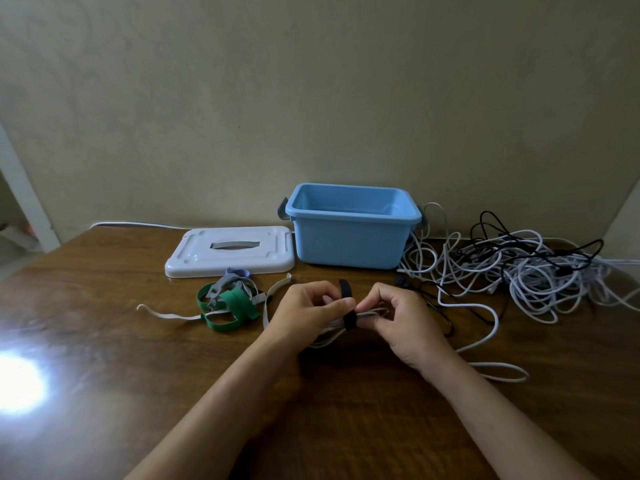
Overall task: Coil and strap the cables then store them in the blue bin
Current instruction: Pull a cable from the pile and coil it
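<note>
Your left hand (308, 311) and right hand (398, 317) both pinch a white cable bundle (367, 315) with a black strap (348, 317) around it. At 12 o'clock sits the blue bin (349, 237); at 2 o'clock, loose cables (533, 271) on the worktop (104, 323).

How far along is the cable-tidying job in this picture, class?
Done: the lid is off and the blue bin stands open. In hand: both hands hold a white coil with a black strap around it. Left: the tangled cable pile.
</note>
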`<state>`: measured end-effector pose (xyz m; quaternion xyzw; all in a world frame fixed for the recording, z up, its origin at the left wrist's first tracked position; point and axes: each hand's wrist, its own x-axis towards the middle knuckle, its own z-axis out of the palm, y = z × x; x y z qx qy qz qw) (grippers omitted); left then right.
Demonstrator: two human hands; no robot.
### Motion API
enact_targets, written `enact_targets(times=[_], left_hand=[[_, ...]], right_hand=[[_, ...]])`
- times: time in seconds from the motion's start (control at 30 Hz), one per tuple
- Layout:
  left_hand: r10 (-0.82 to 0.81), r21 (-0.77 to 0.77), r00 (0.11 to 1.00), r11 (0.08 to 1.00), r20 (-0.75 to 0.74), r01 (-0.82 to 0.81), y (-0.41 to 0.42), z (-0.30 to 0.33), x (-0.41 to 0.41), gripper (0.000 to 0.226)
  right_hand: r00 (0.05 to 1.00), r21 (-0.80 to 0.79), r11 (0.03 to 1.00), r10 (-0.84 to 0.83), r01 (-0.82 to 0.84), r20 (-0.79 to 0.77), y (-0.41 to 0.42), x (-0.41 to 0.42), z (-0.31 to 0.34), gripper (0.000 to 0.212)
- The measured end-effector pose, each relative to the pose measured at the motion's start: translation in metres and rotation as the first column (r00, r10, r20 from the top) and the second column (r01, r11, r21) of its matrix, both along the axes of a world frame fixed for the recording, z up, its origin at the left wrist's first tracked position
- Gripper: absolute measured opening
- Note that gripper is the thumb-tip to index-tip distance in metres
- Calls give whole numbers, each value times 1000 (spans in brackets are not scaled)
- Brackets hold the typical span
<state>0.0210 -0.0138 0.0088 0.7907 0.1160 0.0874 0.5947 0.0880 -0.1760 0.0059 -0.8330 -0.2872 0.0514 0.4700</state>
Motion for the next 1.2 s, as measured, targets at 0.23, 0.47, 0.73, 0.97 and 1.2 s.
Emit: enact_targets(times=[0.23, 0.47, 0.73, 0.97, 1.2], left_hand=[[-67, 61, 998, 996, -2, 67, 1, -1, 0, 18], [-76, 93, 997, 993, -4, 76, 1, 1, 1, 16], [7, 102, 997, 995, 71, -15, 4, 1, -1, 9], [45, 236, 991, 969, 129, -75, 5, -7, 3, 7], [1, 184, 998, 983, 65, -13, 6, -6, 2, 8]], right_hand=[[999, 84, 996, 30, -33, 34, -2, 7, -4, 31], [998, 126, 991, 44, -49, 40, -2, 10, -5, 29], [985, 169, 981, 114, -92, -129, -1, 7, -4, 5], [905, 241, 970, 132, -34, -404, -1, 9, -5, 15], [902, 235, 972, 110, -10, -417, -1, 13, -7, 19]])
